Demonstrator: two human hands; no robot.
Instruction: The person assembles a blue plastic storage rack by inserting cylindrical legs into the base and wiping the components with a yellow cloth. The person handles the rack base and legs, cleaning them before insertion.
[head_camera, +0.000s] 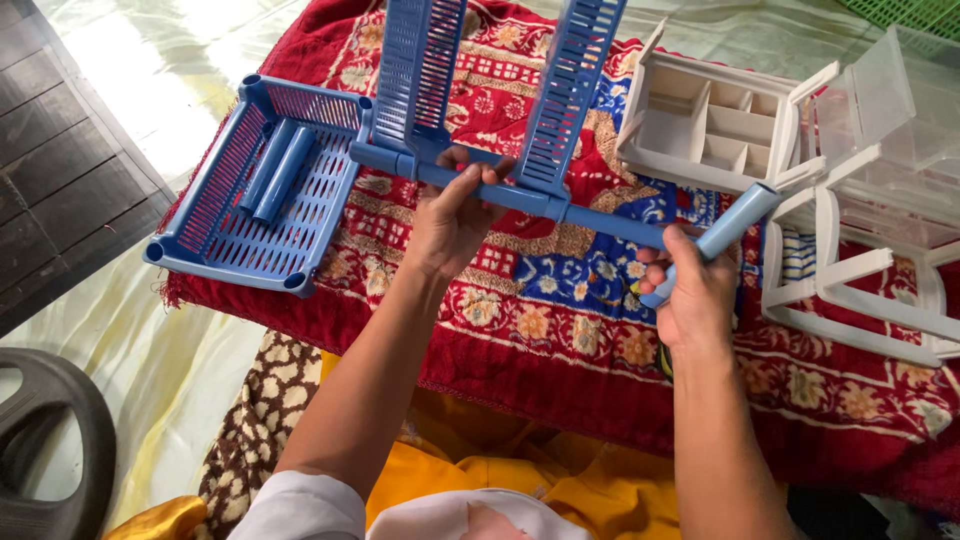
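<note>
A large red patterned cloth (560, 330) covers the working place, and all other things are told from it. At the right edge of the cloth stands a white plastic drawer frame (850, 290) with clear drawers, and just beside it, toward the far side, lies a white divided tray (705, 125). On the left end of the cloth lies a blue slotted basket (250, 190), and inside it two short blue tubes (278, 172) lie side by side.

Over the middle of the cloth the person holds a blue rack frame (480, 110), lifted from the cloth. Its two slotted panels point away from the person and its lower rail runs across, left to right.

The left hand (450, 220) is closed around this rail, between the two panels, with the fingers wrapped over it. The right hand (695, 290) is closed around a blue tube (725, 230), which stands tilted at the right end of the rail. If the tube touches the rail end, I cannot tell.

Near the cloth's front edge, yellow fabric (520, 470) covers the person's lap.
</note>
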